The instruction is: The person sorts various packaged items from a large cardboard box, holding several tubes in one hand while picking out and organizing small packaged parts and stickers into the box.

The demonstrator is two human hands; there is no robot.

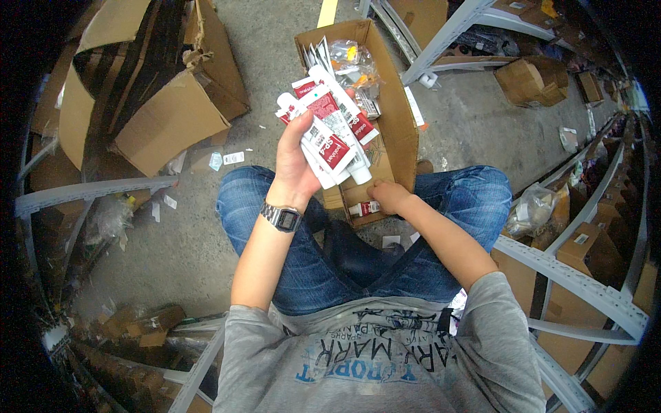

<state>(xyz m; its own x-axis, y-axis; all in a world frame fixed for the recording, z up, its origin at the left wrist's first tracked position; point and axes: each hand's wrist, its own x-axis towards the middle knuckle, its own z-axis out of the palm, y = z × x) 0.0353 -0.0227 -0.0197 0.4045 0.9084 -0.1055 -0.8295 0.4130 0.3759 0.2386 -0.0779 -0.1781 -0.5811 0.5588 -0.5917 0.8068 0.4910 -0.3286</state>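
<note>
- watching from my end, i begin at far left: a large cardboard box (172, 127) with spread flaps stands off to the side, which seems to leave working room by the lap.
- the left hand (292, 158) is clamped on a bunch of red-and-white tubes (334, 151) — thumb across the front, palm behind. i read the overlapping, fanned stack as the way one hand can carry so many.
- that bunch is held up over the left side of an open carton (401, 124), whose near end sits between the knees, within easy reach of both hands, i judge.
- at the carton's far end i see a clear plastic bag (354, 58) with orange pieces, probably bunched there by its loose shape.
- one more red-and-white item (365, 208) lies low in the near end, apart from the held bunch.
- just beside it, the right hand (390, 197) dips into the carton; its fingertips are obscured — i cannot tell whether they are apart or closed on anything.
- grey shelving (578, 275) flanks the person on the far right.
</note>
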